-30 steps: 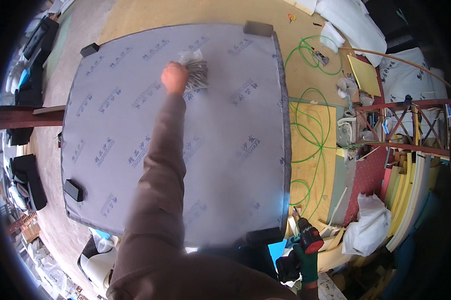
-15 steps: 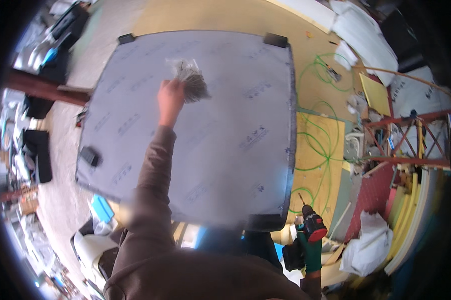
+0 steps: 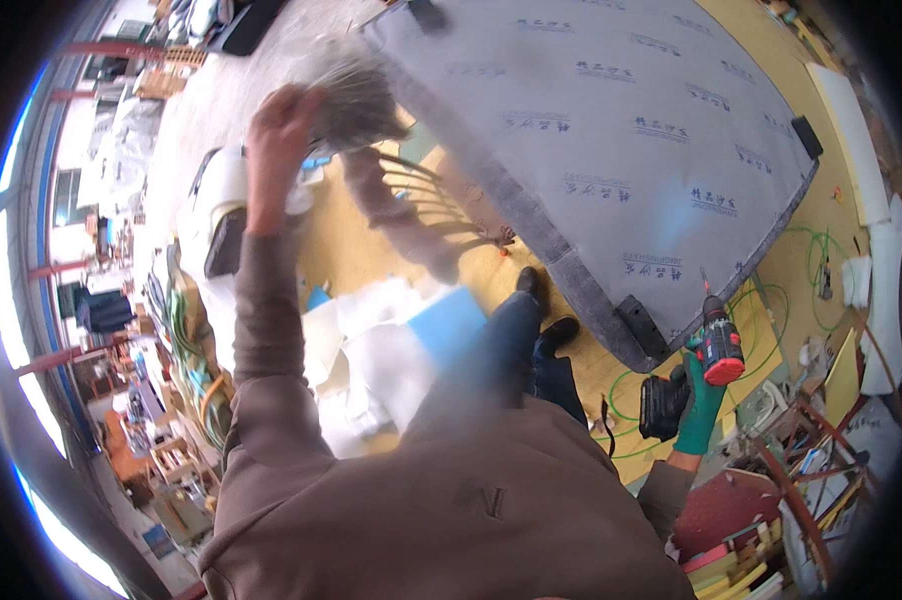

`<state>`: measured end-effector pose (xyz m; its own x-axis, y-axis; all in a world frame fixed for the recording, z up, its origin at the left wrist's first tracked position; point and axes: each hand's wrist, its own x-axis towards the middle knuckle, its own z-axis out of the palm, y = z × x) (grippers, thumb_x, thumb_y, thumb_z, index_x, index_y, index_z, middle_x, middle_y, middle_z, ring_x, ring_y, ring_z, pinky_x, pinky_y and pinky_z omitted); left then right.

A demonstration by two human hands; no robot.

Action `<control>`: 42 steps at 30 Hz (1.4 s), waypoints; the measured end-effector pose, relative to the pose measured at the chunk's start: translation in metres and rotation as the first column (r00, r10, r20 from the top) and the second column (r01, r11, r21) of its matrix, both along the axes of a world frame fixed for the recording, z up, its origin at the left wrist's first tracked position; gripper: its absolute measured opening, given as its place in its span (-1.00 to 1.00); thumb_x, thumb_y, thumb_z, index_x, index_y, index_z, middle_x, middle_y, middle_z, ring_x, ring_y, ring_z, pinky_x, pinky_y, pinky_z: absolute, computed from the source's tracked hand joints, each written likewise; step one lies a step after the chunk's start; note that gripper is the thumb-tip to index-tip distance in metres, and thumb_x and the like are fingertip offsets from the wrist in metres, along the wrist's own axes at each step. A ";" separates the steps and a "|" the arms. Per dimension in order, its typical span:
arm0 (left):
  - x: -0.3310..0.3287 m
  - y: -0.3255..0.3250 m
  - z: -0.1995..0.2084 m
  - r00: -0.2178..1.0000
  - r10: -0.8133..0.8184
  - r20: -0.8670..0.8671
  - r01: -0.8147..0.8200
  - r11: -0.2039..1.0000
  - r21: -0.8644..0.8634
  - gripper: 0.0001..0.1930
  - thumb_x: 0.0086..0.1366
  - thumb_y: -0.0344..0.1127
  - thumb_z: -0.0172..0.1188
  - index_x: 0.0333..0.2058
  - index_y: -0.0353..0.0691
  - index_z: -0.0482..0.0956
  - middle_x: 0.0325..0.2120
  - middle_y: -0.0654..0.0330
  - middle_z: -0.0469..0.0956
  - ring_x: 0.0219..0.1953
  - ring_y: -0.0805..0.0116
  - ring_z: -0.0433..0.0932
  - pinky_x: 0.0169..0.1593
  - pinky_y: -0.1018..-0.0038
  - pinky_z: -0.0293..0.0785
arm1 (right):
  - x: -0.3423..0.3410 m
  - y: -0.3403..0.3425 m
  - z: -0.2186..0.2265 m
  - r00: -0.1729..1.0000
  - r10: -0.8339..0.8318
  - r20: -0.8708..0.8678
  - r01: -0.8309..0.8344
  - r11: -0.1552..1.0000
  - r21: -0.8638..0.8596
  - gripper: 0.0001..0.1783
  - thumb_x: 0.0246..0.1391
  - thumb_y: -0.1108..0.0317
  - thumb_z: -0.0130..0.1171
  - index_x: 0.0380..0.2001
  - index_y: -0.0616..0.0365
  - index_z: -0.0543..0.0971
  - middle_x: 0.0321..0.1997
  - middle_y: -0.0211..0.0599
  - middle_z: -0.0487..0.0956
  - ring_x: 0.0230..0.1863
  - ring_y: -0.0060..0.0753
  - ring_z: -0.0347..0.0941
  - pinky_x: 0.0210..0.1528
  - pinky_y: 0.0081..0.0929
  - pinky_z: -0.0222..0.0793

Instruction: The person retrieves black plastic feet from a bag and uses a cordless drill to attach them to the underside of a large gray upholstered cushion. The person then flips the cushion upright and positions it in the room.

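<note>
A clear plastic bag with dark contents (image 3: 359, 108) is pinched in my bare left hand (image 3: 283, 122), raised off the left side of a large upholstered furniture piece. Motion smears the bag, so what it contains cannot be made out. My right hand (image 3: 702, 418), in a green glove, grips a black and red cordless drill (image 3: 721, 340) near the piece's right corner, its thin bit pointing away from me. The furniture piece (image 3: 611, 125) shows a grey fabric underside with printed marks. Black feet sit at its corners, one foot (image 3: 643, 324) being nearest to me.
Below the bag, white and blue sheets (image 3: 449, 325) lie on the yellowish floor. A green hose (image 3: 821, 250) coils at the right. Red metal framing (image 3: 796, 490) and foam pieces stand at the lower right. Pale rolled material (image 3: 851, 140) lies beyond the furniture.
My view has turned, so the furniture piece now appears at upper right. The left hand and bag have gone from over its fabric to beyond its left edge. The right hand keeps the drill.
</note>
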<state>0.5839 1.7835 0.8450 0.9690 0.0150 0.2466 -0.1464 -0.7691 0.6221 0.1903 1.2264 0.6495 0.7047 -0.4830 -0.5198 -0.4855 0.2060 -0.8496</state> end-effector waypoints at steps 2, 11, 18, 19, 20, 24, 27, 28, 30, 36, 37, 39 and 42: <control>-0.047 0.052 0.015 0.985 0.165 -0.048 -0.161 0.984 0.076 -0.76 0.58 -0.22 0.36 -0.10 -0.33 0.80 -0.35 0.41 0.65 -0.26 0.62 0.46 -0.14 0.57 0.40 | 0.024 0.010 0.000 0.995 0.005 0.104 -0.002 1.000 -0.023 -0.77 0.36 0.30 0.40 -0.02 0.10 0.64 -0.27 -0.54 0.56 -0.31 -0.62 0.47 -0.24 -0.51 0.35; -0.189 0.233 -0.001 0.882 0.471 -0.028 -0.466 0.879 0.104 -0.69 0.54 -0.21 0.38 -0.33 -0.32 0.59 -0.51 0.36 0.39 -0.39 0.57 0.29 -0.29 0.49 0.30 | 0.134 0.079 0.002 0.988 0.130 0.080 -0.129 0.992 -0.009 -0.69 0.36 0.19 0.42 0.02 0.12 0.70 -0.46 -0.51 0.56 -0.48 -0.62 0.44 -0.39 -0.55 0.28; -0.174 0.342 -0.044 0.887 0.454 -0.084 -0.459 0.886 -0.059 -0.83 0.53 -0.34 0.35 -0.24 -0.34 0.69 -0.41 0.29 0.53 -0.31 0.52 0.43 -0.18 0.50 0.41 | 0.228 0.195 0.025 0.956 0.082 0.281 -0.086 0.996 0.004 -0.69 0.35 0.16 0.42 0.03 0.07 0.70 -0.39 -0.51 0.59 -0.45 -0.63 0.49 -0.42 -0.55 0.35; -0.163 0.354 -0.051 0.903 0.425 -0.062 -0.427 0.904 -0.019 -0.83 0.51 -0.36 0.36 -0.25 -0.36 0.68 -0.40 0.23 0.55 -0.31 0.47 0.46 -0.17 0.47 0.43 | 0.240 0.212 0.023 0.952 0.064 0.300 -0.071 0.997 0.012 -0.67 0.33 0.16 0.45 0.04 0.08 0.69 -0.35 -0.52 0.59 -0.44 -0.64 0.50 -0.43 -0.57 0.33; -0.146 0.372 -0.059 0.901 0.426 -0.082 -0.426 0.904 0.021 -0.83 0.49 -0.37 0.37 -0.26 -0.38 0.68 -0.39 0.17 0.57 -0.31 0.42 0.49 -0.17 0.44 0.44 | 0.254 0.231 0.022 0.970 0.041 0.239 -0.041 0.999 -0.003 -0.66 0.32 0.18 0.46 0.05 0.08 0.69 -0.33 -0.52 0.59 -0.45 -0.64 0.50 -0.42 -0.57 0.34; -0.064 0.422 -0.088 0.986 0.165 0.016 -0.165 0.986 0.006 -0.86 0.41 -0.49 0.41 -0.30 -0.40 0.62 -0.37 0.11 0.53 -0.34 0.31 0.49 -0.21 0.35 0.43 | 0.315 0.304 0.001 0.966 -0.088 0.243 0.101 0.994 -0.042 -0.64 0.25 0.25 0.52 0.05 0.08 0.69 -0.30 -0.48 0.63 -0.47 -0.56 0.53 -0.42 -0.52 0.41; 0.005 0.440 -0.097 0.995 0.038 -0.090 -0.052 0.986 -0.159 -0.82 0.48 -0.52 0.35 -0.31 -0.40 0.53 -0.34 0.25 0.41 -0.31 0.50 0.37 -0.21 0.53 0.34 | 0.361 0.349 -0.008 0.956 -0.197 0.218 0.221 0.971 -0.090 -0.63 0.25 0.29 0.52 0.05 0.10 0.66 -0.30 -0.49 0.61 -0.47 -0.55 0.53 -0.42 -0.50 0.43; 0.033 0.442 -0.098 0.998 0.000 -0.066 -0.013 0.981 -0.194 -0.81 0.47 -0.51 0.35 -0.31 -0.41 0.51 -0.36 0.20 0.40 -0.34 0.42 0.38 -0.22 0.47 0.35 | 0.373 0.363 -0.008 0.950 -0.255 0.178 0.277 0.954 -0.111 -0.63 0.26 0.30 0.50 0.06 0.11 0.65 -0.30 -0.51 0.59 -0.46 -0.57 0.53 -0.42 -0.50 0.43; 0.084 0.449 -0.093 0.994 -0.106 -0.019 0.104 0.991 -0.081 -0.81 0.45 -0.49 0.36 -0.31 -0.40 0.53 -0.37 0.11 0.44 -0.36 0.29 0.41 -0.23 0.37 0.36 | 0.403 0.388 -0.001 0.926 -0.288 0.244 0.295 0.956 0.010 -0.65 0.24 0.29 0.51 0.03 0.11 0.65 -0.33 -0.48 0.61 -0.46 -0.51 0.55 -0.45 -0.48 0.44; 0.227 0.422 -0.095 0.952 -0.296 0.074 0.303 0.946 -0.115 -0.82 0.40 -0.43 0.41 -0.34 -0.37 0.59 -0.40 0.03 0.49 -0.38 0.10 0.46 -0.26 0.26 0.38 | 0.490 0.440 0.045 0.924 -0.318 0.213 0.304 0.948 0.098 -0.65 0.19 0.25 0.53 -0.02 0.05 0.66 -0.38 -0.48 0.60 -0.49 -0.48 0.55 -0.47 -0.46 0.39; 0.252 0.414 -0.095 0.914 -0.391 0.110 0.399 0.916 -0.052 -0.80 0.39 -0.41 0.42 -0.34 -0.38 0.59 -0.40 0.03 0.51 -0.39 0.10 0.47 -0.26 0.26 0.38 | 0.503 0.448 0.048 0.913 -0.333 0.237 0.305 0.941 0.148 -0.63 0.16 0.25 0.54 -0.03 0.05 0.66 -0.37 -0.48 0.59 -0.48 -0.48 0.56 -0.45 -0.47 0.39; 0.301 0.393 -0.099 0.885 -0.453 0.106 0.463 0.881 -0.094 -0.81 0.39 -0.41 0.42 -0.33 -0.40 0.61 -0.40 0.05 0.52 -0.38 0.18 0.49 -0.26 0.30 0.41 | 0.530 0.461 0.049 0.904 -0.342 0.255 0.310 0.937 0.158 -0.64 0.16 0.26 0.55 -0.03 0.07 0.65 -0.36 -0.49 0.59 -0.49 -0.48 0.55 -0.45 -0.48 0.39; 0.372 0.348 -0.115 0.784 -0.599 0.163 0.618 0.779 -0.109 -0.82 0.39 -0.41 0.41 -0.31 -0.42 0.63 -0.40 0.06 0.52 -0.37 0.22 0.50 -0.24 0.31 0.44 | 0.565 0.475 0.039 0.878 -0.391 0.275 0.340 0.915 0.216 -0.64 0.17 0.28 0.55 -0.03 0.09 0.65 -0.34 -0.49 0.58 -0.50 -0.50 0.53 -0.44 -0.48 0.39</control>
